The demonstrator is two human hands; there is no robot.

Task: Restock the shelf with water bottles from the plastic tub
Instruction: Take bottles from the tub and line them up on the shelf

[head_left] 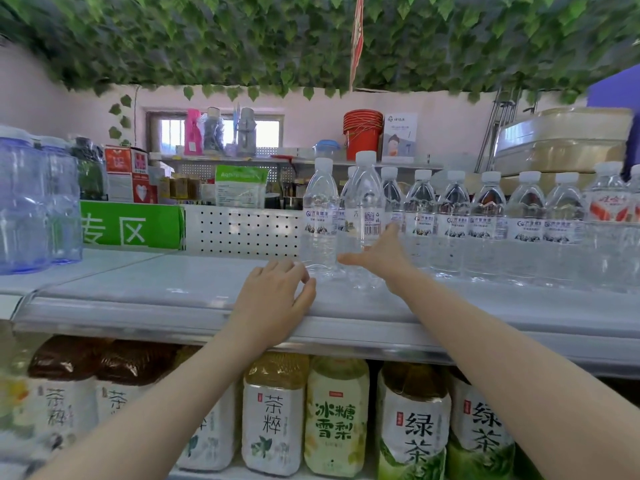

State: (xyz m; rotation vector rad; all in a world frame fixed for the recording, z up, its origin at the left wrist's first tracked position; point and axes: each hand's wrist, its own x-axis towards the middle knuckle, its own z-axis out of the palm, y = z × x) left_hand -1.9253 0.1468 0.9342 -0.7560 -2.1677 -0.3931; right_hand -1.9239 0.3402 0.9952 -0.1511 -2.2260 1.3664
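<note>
Pale pink wall (311,109) ahead of me, small barred window (221,131) set in it, daylight coming through. Fake green ivy (311,39) covering ceiling, strands trailing down wall at left. Red-and-white strip (356,39) hanging from ivy. White perforated back panel (242,230) behind near counter, green sign (131,225) with white characters beside it. Stacked orange buckets (362,133) on far ledge. Purple patch (613,91) at upper right.

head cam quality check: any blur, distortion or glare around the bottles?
Head view: wide-angle bowing curves the shelf edge; leafy ceiling and left-edge blue jugs smear with blur; the window is blown out; water bottles at centre stay fairly sharp, labels readable; both hands soft-edged, no hard shadows.
</note>
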